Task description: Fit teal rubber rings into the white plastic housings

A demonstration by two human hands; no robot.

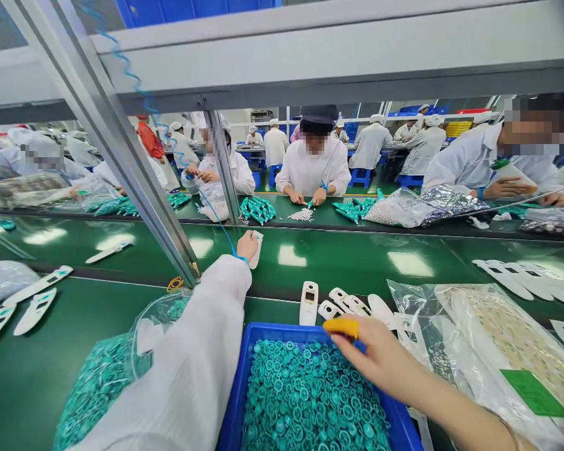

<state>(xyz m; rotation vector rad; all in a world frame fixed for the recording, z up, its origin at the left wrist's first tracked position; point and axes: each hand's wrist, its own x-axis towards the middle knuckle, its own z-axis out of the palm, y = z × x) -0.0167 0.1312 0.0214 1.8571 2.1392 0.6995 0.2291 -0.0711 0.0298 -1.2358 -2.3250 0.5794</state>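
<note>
My left hand (247, 246) reaches far forward over the green conveyor, its fingers closed on a white plastic housing (258, 252). A blue strap circles that wrist. My right hand (380, 354) is above the far right part of a blue bin (245, 351), with a yellow finger cot on one finger. Its thumb and covered finger are close together; whatever they may pinch cannot be made out. Inside the bin lie many small teal plastic rings (305, 401). Just beyond it are several white housings with small windows (309, 304), partly hidden by my right hand.
A metal post (136, 169) rises left of my left arm. Bags of teal parts (94, 382) lie at left, clear bags (512, 351) at right. Loose white housings (40, 310) rest on the left. Across the conveyor (348, 250), people in white sit working.
</note>
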